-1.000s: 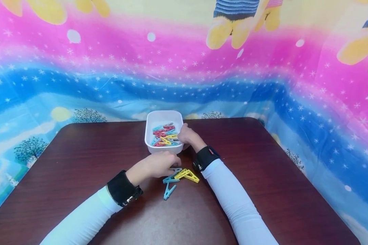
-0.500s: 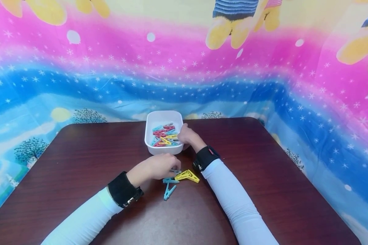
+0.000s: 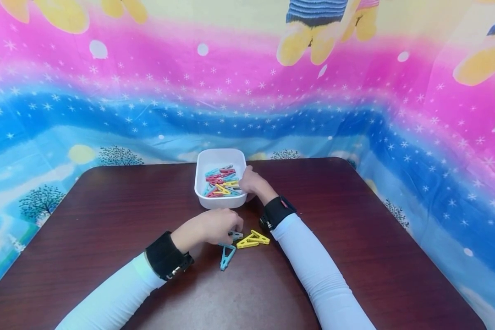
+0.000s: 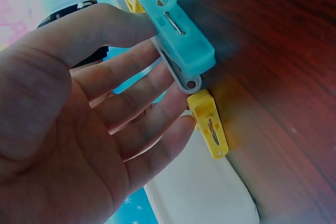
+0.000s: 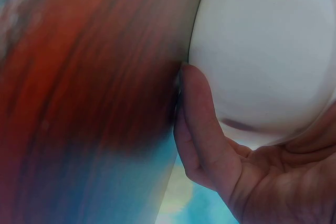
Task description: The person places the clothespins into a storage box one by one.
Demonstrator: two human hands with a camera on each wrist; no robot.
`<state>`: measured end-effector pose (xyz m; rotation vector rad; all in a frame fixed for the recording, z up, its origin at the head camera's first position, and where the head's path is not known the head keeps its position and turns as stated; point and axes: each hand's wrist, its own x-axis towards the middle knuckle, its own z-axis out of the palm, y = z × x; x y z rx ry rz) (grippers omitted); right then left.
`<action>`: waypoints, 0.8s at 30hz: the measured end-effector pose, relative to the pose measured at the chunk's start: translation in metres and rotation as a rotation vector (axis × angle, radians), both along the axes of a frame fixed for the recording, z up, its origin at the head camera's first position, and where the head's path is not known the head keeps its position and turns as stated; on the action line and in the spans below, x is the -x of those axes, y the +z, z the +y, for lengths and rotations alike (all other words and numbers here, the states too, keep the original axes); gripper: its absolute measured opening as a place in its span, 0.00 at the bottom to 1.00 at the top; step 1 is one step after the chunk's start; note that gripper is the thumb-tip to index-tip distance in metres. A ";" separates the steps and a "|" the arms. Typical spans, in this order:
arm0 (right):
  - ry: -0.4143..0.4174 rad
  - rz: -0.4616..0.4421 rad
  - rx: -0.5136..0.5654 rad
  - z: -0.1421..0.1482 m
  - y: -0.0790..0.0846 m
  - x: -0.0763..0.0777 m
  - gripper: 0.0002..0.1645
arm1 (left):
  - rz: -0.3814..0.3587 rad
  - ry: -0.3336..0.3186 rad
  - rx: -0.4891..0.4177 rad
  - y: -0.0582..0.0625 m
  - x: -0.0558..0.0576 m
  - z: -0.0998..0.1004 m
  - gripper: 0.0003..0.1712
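Across the lower two thirds of the head view lies our dark red-brown table [image 3: 107,220], backed by a bright pink and blue star-printed cloth [image 3: 354,101] that fills the upper frame. Just above the frame's centre sits a white tub [image 3: 220,158] holding a jumble of coloured clothes pegs; it has not shifted over the last second. Our right hand [image 3: 251,182] still rests against the tub's right wall, fingers curled round the rim, and the right wrist view shows a finger pressed flat on the white side, so we judge it is steadying the tub. Below the tub, near centre frame, our left hand [image 3: 214,225] has slid slightly down and toward us compared with a second ago. Its fingers are loosely curved, and in the left wrist view the thumb and fingertips pinch a grey peg [image 4: 176,72] that sits tight against a light blue peg [image 4: 178,30]. The loose pile on the table has changed: one blue peg that lay beside the hand is no longer in sight, leaving another blue peg [image 3: 227,256] just below the hand and a yellow pair [image 3: 253,239] to its right. We judge that the picking up of the loose pegs is under way.
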<state>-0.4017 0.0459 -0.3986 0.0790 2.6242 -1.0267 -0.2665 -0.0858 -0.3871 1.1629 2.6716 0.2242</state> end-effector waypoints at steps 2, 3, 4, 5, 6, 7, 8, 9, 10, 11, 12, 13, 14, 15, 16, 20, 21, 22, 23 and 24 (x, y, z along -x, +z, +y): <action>-0.004 -0.007 -0.003 0.000 0.000 0.000 0.41 | 0.003 -0.005 -0.006 -0.001 0.000 0.000 0.11; -0.007 -0.010 -0.004 0.000 0.000 0.000 0.41 | 0.006 -0.009 -0.009 -0.001 0.000 0.001 0.11; -0.009 -0.012 -0.004 0.000 0.000 0.000 0.41 | 0.009 -0.011 -0.010 -0.002 -0.001 0.001 0.11; -0.011 -0.015 -0.005 0.000 0.000 0.000 0.41 | 0.010 -0.013 -0.012 -0.002 -0.001 0.001 0.11; -0.013 -0.017 -0.005 -0.001 0.000 0.000 0.41 | 0.011 -0.013 -0.013 -0.003 -0.001 0.002 0.11; -0.014 -0.016 -0.006 -0.001 0.000 0.000 0.41 | 0.012 -0.013 -0.013 -0.003 -0.001 0.002 0.10; -0.015 -0.016 -0.006 -0.001 0.000 0.000 0.41 | 0.012 -0.012 -0.012 -0.003 -0.001 0.002 0.10; -0.015 -0.016 -0.006 -0.001 0.000 0.000 0.41 | 0.011 -0.011 -0.010 -0.004 -0.001 0.002 0.10; -0.014 -0.016 -0.008 -0.001 0.000 0.000 0.41 | 0.009 -0.008 -0.008 -0.004 -0.001 0.002 0.10; -0.014 -0.016 -0.009 -0.001 0.000 0.001 0.41 | 0.008 -0.008 -0.007 -0.004 -0.001 0.003 0.10; -0.014 -0.017 -0.010 -0.001 -0.001 0.001 0.41 | 0.010 -0.007 -0.005 -0.004 -0.001 0.003 0.10; -0.013 -0.016 -0.010 -0.001 -0.001 0.001 0.41 | 0.013 -0.007 -0.003 -0.004 -0.001 0.003 0.10; -0.012 -0.017 -0.011 -0.001 -0.001 0.001 0.41 | 0.015 -0.007 -0.002 -0.004 -0.001 0.003 0.10; -0.010 -0.016 -0.012 -0.001 -0.001 0.002 0.41 | 0.019 -0.008 0.001 -0.004 -0.001 0.003 0.10; -0.009 -0.016 -0.012 -0.001 -0.001 0.002 0.41 | 0.019 -0.009 0.003 -0.003 -0.001 0.003 0.10; -0.001 -0.009 -0.012 0.000 0.000 0.002 0.41 | 0.022 -0.018 -0.004 -0.002 -0.001 0.003 0.10; 0.002 -0.010 -0.013 -0.001 0.000 0.002 0.41 | 0.021 -0.022 -0.008 -0.002 -0.001 0.003 0.10; 0.002 -0.010 -0.013 -0.001 0.000 0.002 0.41 | 0.018 -0.025 -0.015 -0.002 0.000 0.003 0.10; 0.002 -0.010 -0.013 -0.001 0.000 0.002 0.41 | 0.016 -0.028 -0.022 -0.002 0.000 0.003 0.10; 0.002 -0.010 -0.014 -0.001 0.000 0.003 0.41 | 0.015 -0.031 -0.028 -0.002 0.000 0.003 0.10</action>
